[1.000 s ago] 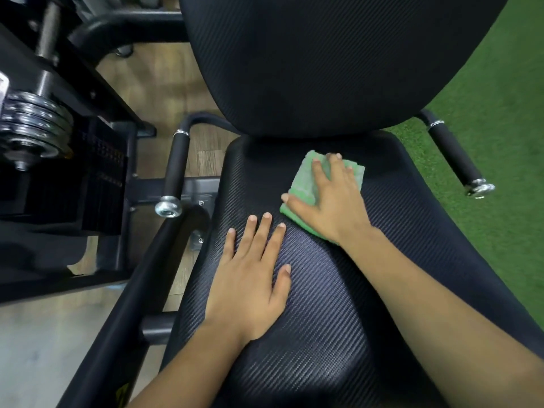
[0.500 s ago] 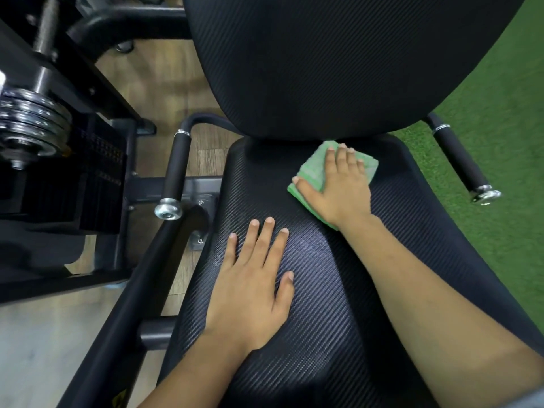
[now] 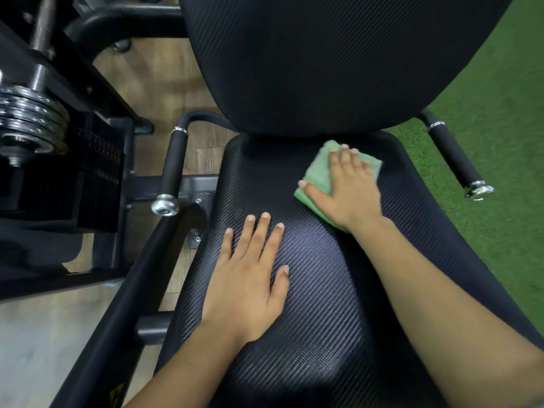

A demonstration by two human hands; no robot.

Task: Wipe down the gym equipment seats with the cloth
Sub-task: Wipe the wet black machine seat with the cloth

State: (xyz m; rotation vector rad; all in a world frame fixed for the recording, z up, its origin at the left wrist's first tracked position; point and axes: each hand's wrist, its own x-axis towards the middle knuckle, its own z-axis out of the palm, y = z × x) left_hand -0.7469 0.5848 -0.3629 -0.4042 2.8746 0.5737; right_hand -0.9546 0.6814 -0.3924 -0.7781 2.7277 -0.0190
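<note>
Head view, counts: one seat (image 3: 323,290), one backrest (image 3: 323,60), one cloth (image 3: 319,172), two hands and two side handles are showing.
Cloth: the green folded cloth is lying flat on the rear right part of the seat, just in front of the backrest's lower edge.
Right hand: the right hand (image 3: 350,189) is pressing the cloth down with straight, spread fingers, not curling round it. Cloth edges are showing past the fingertips and thumb.
Left hand: the left hand (image 3: 250,278) is lying flat on the seat's middle left, fingers straight, holding nothing, apart from the cloth.
Handles: the left handle (image 3: 173,169) and right handle (image 3: 456,160) are flanking the seat, each ending in a chrome cap.
Weight plates: stacked weight plates (image 3: 29,119) are sitting on a bar at far left; I cannot tell how many.
Floor: wood flooring (image 3: 164,83) is showing on the left, green turf (image 3: 485,113) on the right.
</note>
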